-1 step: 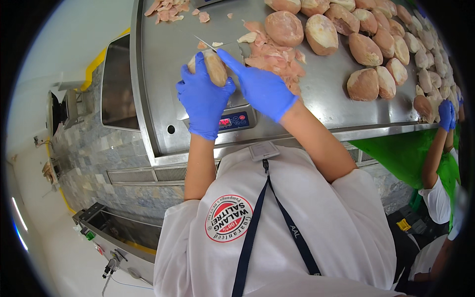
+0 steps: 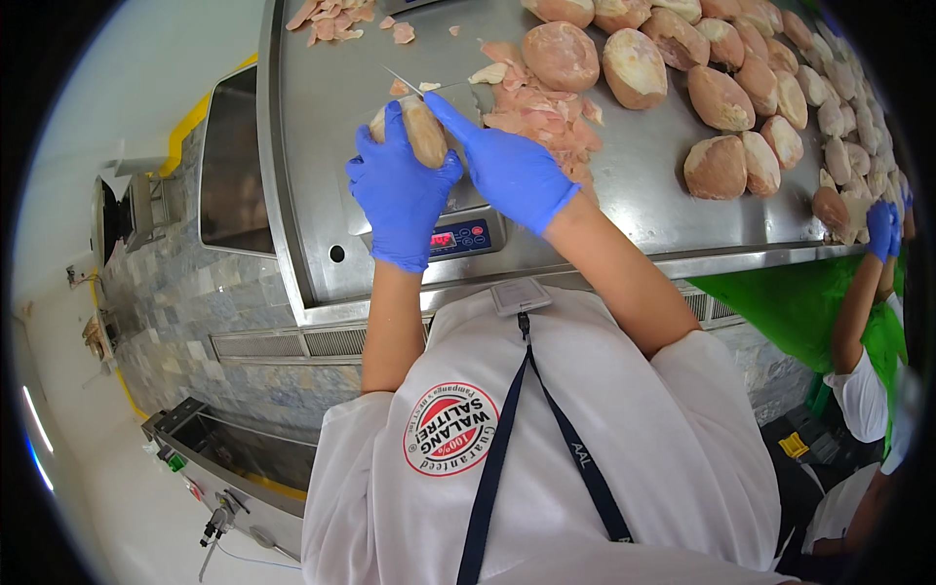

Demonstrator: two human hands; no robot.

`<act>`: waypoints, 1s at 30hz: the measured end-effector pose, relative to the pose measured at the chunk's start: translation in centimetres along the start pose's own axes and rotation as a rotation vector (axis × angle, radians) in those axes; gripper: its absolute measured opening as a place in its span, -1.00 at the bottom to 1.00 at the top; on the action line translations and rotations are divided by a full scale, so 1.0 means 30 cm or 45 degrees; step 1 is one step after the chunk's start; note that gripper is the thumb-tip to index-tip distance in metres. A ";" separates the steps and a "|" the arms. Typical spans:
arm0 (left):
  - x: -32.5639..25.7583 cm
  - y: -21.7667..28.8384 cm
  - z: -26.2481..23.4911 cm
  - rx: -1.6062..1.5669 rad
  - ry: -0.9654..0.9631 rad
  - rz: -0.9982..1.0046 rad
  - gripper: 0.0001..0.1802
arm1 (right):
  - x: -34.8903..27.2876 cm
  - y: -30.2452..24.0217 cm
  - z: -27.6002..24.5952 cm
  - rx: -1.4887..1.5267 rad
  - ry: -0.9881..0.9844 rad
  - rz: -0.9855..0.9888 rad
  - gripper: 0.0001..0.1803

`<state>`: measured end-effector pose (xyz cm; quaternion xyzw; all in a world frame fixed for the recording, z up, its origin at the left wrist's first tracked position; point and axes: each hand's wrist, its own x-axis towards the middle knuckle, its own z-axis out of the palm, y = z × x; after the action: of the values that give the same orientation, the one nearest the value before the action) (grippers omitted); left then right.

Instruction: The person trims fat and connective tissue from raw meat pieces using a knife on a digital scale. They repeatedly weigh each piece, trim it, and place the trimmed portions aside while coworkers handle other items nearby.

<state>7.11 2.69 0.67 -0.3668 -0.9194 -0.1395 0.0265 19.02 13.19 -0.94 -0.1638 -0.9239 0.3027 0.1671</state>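
Note:
My left hand [image 2: 402,190], in a blue glove, is closed on a rounded piece of pale meat [image 2: 422,132]. Its fingers curl over the near and left sides of the piece. Just to the right, my right hand [image 2: 515,166], gloved alike, grips a knife, with the forefinger stretched toward the blade. Only the thin knife blade [image 2: 404,81] shows, at the far edge of the meat; the handle is hidden in the hand. Both hands are above a digital scale [image 2: 463,237] with a lit red display. Thin pink meat trimmings [image 2: 536,112] lie in a heap beside my right hand.
The steel table [image 2: 624,219] has a raised rim. Several rounded meat pieces [image 2: 720,97] cover its right side, and more trimmings [image 2: 327,21] lie at the far left. At the far right, a co-worker's gloved hands [image 2: 880,229] touch meat near a green apron [image 2: 780,302].
My right hand and the knife have shifted very slightly. The meat stays in my left hand.

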 end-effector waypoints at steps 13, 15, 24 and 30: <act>-0.016 -0.055 0.004 -0.204 0.044 0.005 -0.06 | 0.073 0.009 0.008 0.079 -0.184 0.056 -0.08; -0.009 -0.056 0.001 -0.213 0.049 0.010 -0.06 | 0.149 0.052 0.057 0.221 -0.132 0.018 -0.12; -0.020 -0.095 0.020 -0.266 0.071 0.080 -0.09 | -0.022 0.013 0.034 0.483 -0.593 0.468 -0.20; 0.052 -0.209 -0.007 -0.594 -0.193 0.437 0.10 | -0.008 0.071 -0.010 0.490 -0.554 0.587 -0.18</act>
<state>1.69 -0.68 -0.38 -0.5225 -0.7863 -0.3129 -0.1039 19.78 14.87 -2.07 -0.2652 -0.8029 0.5282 -0.0782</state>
